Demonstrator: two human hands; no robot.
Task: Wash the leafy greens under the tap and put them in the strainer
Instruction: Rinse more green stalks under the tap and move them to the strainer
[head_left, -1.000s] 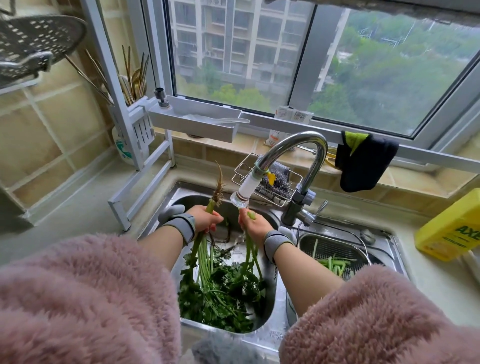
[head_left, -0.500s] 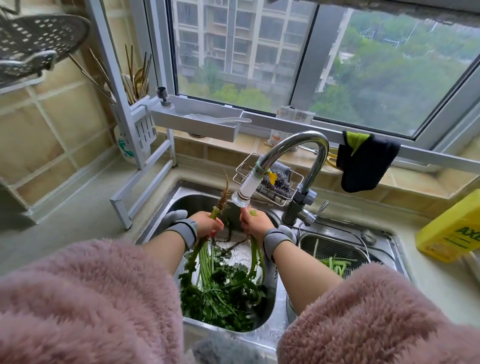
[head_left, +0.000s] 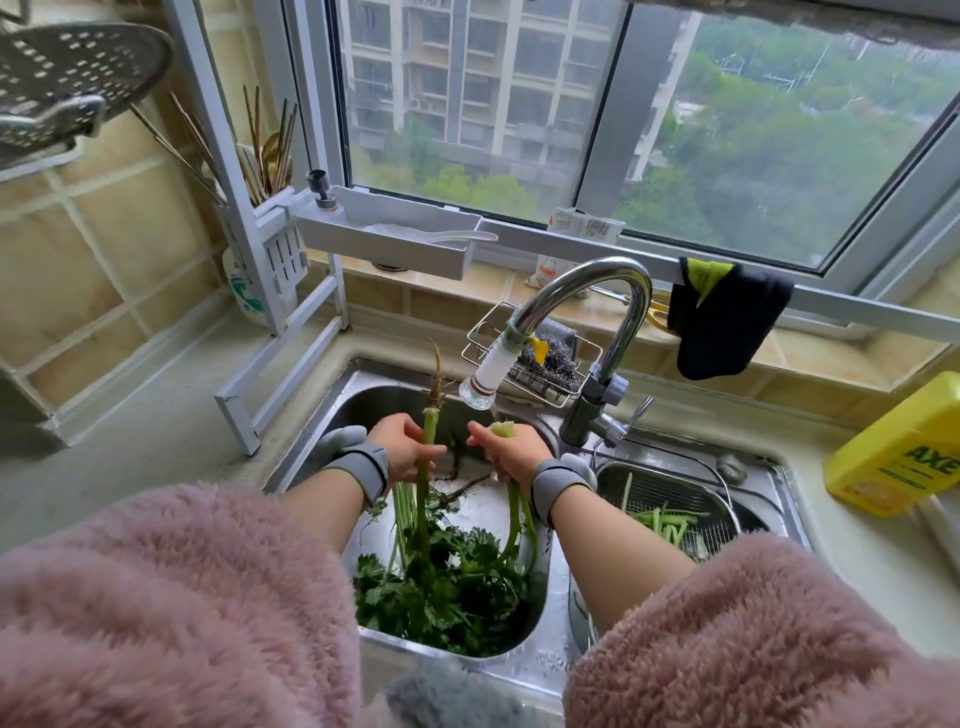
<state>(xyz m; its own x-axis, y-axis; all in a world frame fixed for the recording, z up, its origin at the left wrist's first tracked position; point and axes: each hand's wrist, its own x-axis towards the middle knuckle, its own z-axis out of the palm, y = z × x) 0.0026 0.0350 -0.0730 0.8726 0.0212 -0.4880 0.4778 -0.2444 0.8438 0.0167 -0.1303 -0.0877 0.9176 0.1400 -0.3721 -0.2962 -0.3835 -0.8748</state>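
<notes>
Since earlier, both bunches rose nearer the tap (head_left: 582, 312). Left hand (head_left: 402, 447) grips rooted greens (head_left: 423, 499); right hand (head_left: 511, 451) grips a trimmed stalk (head_left: 514, 512).

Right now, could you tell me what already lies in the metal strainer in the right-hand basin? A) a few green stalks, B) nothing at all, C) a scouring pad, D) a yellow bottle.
A: a few cut green stalks lie inside the strainer, in the basin to the right of the tap.
</notes>
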